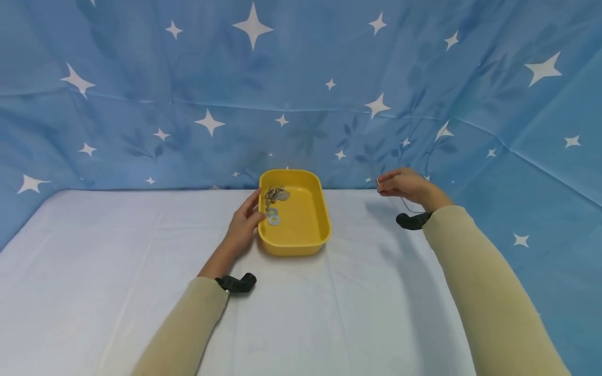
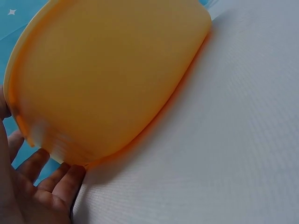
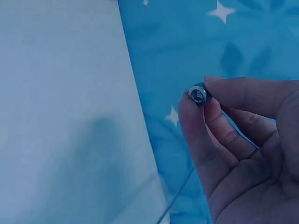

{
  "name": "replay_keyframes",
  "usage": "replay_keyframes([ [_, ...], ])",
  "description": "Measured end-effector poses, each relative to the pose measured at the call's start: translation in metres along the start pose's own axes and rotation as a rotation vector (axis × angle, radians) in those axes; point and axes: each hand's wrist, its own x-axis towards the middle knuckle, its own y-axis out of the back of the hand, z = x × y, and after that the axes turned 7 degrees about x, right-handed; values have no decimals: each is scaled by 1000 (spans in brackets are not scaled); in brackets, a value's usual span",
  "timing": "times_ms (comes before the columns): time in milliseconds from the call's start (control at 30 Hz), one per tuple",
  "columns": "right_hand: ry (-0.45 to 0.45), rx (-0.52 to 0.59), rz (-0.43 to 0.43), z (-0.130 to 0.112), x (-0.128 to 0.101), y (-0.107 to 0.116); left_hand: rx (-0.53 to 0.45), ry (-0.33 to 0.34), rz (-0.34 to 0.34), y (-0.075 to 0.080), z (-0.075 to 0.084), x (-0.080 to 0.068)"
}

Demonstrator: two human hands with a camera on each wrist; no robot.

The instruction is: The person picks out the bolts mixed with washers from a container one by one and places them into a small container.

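Observation:
My left hand (image 1: 244, 224) holds the left side of a yellow plastic tray (image 1: 305, 214), with the thumb by the rim. Up close in the left wrist view, fingertips touch the outer wall of the tray (image 2: 107, 79). Inside, against its left wall, lie several small metal screws (image 1: 271, 196) and a few flat washers (image 1: 278, 221). Off to the right, my right hand (image 1: 406, 185) is raised above the table's far edge. Between thumb and forefinger it pinches a small metal socket-head screw (image 3: 198, 95), its recessed head facing the right wrist camera.
White cloth (image 1: 141, 292) covers the table. A blue star-patterned curtain (image 1: 301, 68) hangs behind the far edge and along the right. Each wrist wears a black camera mount (image 1: 237, 283), and a thin cord (image 1: 413, 210) loops by the right one.

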Motion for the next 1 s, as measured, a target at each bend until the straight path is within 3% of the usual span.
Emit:
replay_keyframes([
  [233, -29, -34, 27, 23, -4, 24, -14, 11, -12, -1, 2, 0],
  [533, -66, -33, 69, 37, -11, 48, -32, 7, -36, 4, 31, -16],
  [633, -72, 1, 92, 42, -13, 51, -27, 8, -35, 3, 32, -16],
  [1000, -114, 48, 88, 62, -11, 49, -19, 8, -10, 0, 1, 2],
])
